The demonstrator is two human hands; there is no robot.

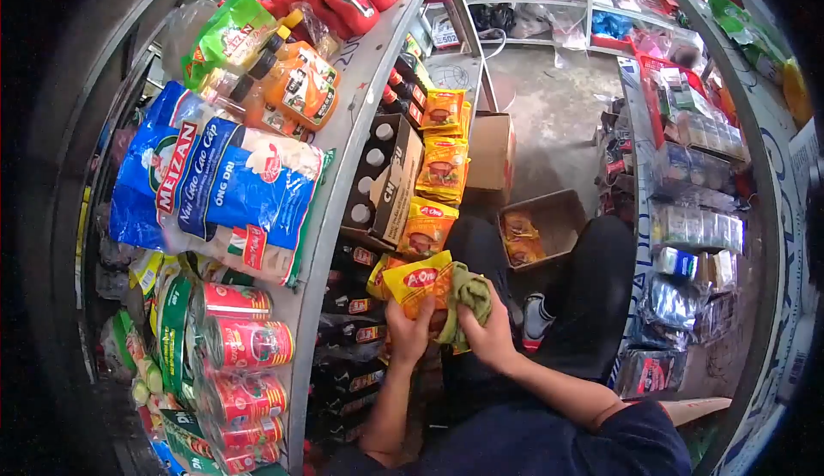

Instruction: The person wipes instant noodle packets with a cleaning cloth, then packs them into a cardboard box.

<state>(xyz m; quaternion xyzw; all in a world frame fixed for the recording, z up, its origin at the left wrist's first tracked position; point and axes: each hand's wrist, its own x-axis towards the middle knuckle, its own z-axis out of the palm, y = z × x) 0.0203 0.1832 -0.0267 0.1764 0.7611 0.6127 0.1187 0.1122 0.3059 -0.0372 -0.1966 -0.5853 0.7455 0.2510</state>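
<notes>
My left hand (409,332) grips the lower edge of a yellow A-One noodle packet (418,275), fingers closed on it. In my right hand (487,328) is a crumpled green cloth (469,294), pressed against the packet's right side. Similar yellow packets (431,224) stand in a row on the lower shelf just beyond my hands. Past my knees, an open cardboard box (562,218) on the floor holds a few more of the yellow packets.
At left, a metal shelf edge (330,184) runs close to my left arm, bearing a blue Meizan bag (227,188) and red cans (249,343). A carton of bottles (399,186) stands beside the packets. Another goods-filled shelf (639,244) flanks my right.
</notes>
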